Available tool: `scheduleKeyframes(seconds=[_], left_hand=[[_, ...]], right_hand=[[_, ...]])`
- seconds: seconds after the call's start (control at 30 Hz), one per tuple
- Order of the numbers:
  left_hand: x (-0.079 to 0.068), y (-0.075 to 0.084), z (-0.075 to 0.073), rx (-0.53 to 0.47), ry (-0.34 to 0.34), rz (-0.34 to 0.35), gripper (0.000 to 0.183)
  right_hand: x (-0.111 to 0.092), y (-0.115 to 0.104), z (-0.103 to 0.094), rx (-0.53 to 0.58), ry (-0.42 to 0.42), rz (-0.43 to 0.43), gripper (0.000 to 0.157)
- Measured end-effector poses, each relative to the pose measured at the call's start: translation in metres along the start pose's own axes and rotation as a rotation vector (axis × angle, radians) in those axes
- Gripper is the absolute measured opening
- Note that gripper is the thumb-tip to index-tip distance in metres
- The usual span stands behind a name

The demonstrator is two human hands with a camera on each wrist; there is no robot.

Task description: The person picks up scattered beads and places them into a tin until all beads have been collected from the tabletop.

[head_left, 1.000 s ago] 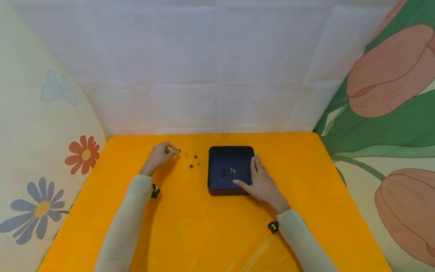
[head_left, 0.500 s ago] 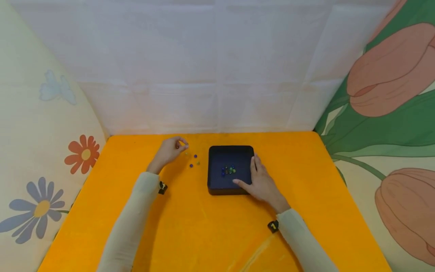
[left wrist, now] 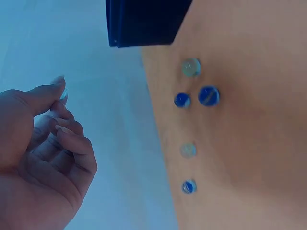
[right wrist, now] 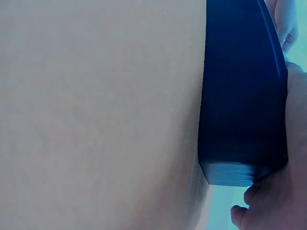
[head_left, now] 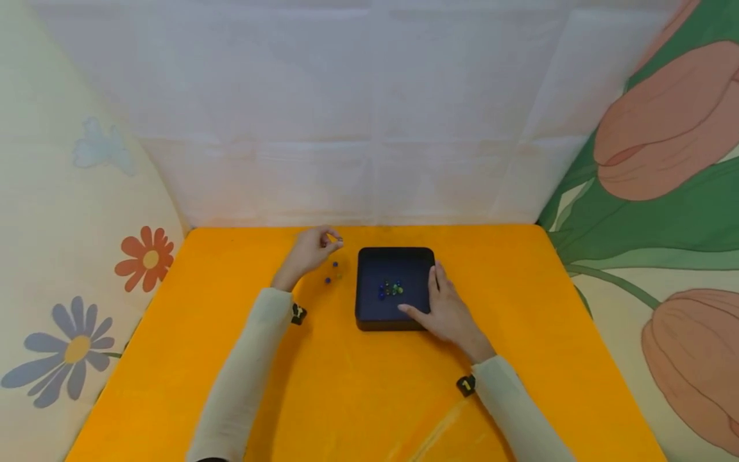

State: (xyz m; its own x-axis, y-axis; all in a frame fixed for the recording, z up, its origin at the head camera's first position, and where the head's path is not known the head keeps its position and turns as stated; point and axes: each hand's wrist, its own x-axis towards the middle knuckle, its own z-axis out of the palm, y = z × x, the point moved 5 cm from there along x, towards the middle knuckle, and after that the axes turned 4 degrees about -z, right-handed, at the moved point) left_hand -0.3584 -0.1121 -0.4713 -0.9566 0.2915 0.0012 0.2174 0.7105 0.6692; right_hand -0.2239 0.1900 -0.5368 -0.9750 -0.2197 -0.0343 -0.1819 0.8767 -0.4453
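Observation:
My left hand (head_left: 312,251) is raised over the table's back left part, and in the left wrist view its thumb and index finger pinch a small clear glass marble (left wrist: 64,94). Below it on the cloth lie several loose marbles, among them a blue one (left wrist: 208,96) and a yellowish one (left wrist: 191,67). A square black tray (head_left: 395,325) stands right of them, with several blue and green marbles (head_left: 395,289) grouped inside. My right hand (head_left: 450,314) holds the tray's near right corner, thumb over the rim, fingers along the outer right wall.
An orange cloth covers the table (head_left: 369,398). A white sheet (head_left: 369,115) hangs behind its back edge. Flower-printed fabric (head_left: 86,256) stands at the left, tulip-printed fabric (head_left: 658,160) at the right. Each wrist carries a small black device (head_left: 466,385).
My left hand has lifted from the loose marbles and moved right toward the tray, pinching a marble. The right hand and tray stay in place.

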Motion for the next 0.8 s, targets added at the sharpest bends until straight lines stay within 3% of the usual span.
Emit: scheduleKeyframes(seconds=[0.33, 0.53, 0.8], left_hand=[[0.006, 0.026, 0.021, -0.041, -0.059, 0.013, 0.028], [0.012, 0.045, 0.03, -0.024, -0.045, 0.052, 0.024], [0.016, 0.056, 0.042, -0.015, -0.087, 0.034, 0.023]], right_hand=[[0.0, 0.001, 0.002, 0.0, -0.017, 0.008, 0.125], [0.001, 0.0, 0.0, 0.001, -0.013, 0.014, 0.124], [0.001, 0.0, 0.0, 0.0, -0.011, 0.012, 0.125]])
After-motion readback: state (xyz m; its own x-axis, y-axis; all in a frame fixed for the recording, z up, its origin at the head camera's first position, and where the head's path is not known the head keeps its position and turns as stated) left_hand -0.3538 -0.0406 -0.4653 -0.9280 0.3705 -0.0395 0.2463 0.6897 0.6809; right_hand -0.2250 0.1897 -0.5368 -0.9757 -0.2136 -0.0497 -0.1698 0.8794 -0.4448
